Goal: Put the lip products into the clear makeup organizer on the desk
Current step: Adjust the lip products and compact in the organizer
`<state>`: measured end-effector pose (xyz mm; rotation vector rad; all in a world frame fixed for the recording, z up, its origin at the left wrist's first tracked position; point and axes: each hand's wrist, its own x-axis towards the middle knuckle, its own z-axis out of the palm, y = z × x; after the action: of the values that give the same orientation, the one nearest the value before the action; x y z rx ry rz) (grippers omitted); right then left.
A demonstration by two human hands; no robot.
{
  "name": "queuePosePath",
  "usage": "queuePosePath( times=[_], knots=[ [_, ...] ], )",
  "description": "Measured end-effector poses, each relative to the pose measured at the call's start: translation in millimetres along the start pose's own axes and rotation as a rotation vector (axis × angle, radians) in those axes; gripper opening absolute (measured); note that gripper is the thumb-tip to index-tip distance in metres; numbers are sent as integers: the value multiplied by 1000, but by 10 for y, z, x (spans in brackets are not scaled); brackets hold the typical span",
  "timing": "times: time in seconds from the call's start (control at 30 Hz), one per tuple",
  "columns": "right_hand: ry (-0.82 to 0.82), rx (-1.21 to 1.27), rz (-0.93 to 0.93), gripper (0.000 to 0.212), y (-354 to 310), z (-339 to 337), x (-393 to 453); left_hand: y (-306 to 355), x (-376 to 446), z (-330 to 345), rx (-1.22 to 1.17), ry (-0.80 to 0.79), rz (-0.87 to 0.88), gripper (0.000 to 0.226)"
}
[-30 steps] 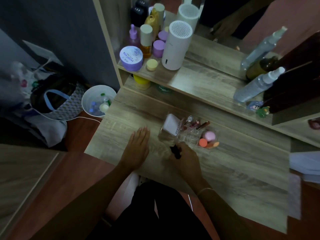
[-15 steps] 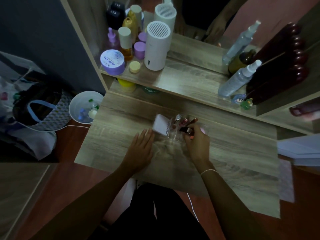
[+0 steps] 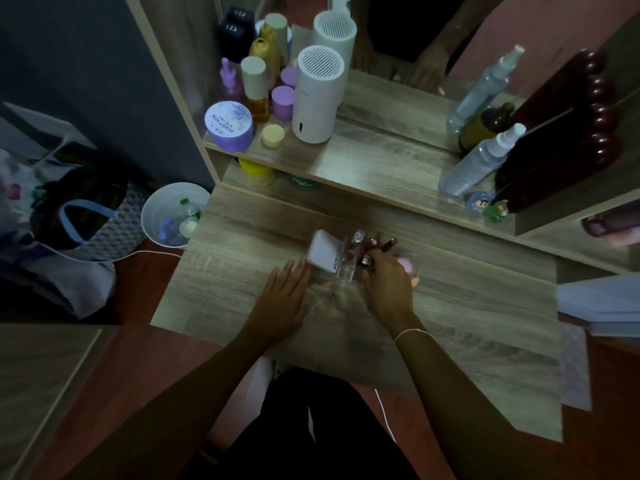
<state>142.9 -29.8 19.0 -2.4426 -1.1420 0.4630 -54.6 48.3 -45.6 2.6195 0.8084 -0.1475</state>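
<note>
The clear makeup organizer (image 3: 346,271) stands on the wooden desk (image 3: 467,306) in the middle of the head view. Several lip products (image 3: 373,242) stick up from its compartments, and a white case (image 3: 323,251) leans in its left end. My right hand (image 3: 389,292) reaches over the organizer, with its fingertips closed on a dark lip product with a silver end (image 3: 366,260) that is down in a compartment. My left hand (image 3: 286,294) lies flat on the desk, fingers spread, with the fingertips at the organizer's left side.
A pink puff (image 3: 403,262) sits in the organizer's right end. The shelf behind carries a white cylinder (image 3: 317,98), a purple jar (image 3: 228,125), bottles and a spray bottle (image 3: 479,164). A white bin (image 3: 171,216) stands on the floor at the left. Papers (image 3: 602,306) lie at the right.
My right hand lifted the dark lip product off the desk and carried it forward into the organizer. My left hand slid forward up to the organizer's left side.
</note>
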Motion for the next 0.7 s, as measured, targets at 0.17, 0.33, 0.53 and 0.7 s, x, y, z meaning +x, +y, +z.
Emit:
queuePosePath(
  times=[0.17,0.33,0.53,0.7],
  knots=[
    [13,24,21,20,6,4,3,9,1,21,6,5,-5,62],
    [34,50,29,21,4,-26,-36,16,-5,52,-10,39,-5,63],
    [88,41,5,23,-11,-130,-147,129,-36,16,-45,171,-7,73],
    [119,8,-16,18,18,-155,-297,349,42,-77,-53,265,90,74]
  ],
)
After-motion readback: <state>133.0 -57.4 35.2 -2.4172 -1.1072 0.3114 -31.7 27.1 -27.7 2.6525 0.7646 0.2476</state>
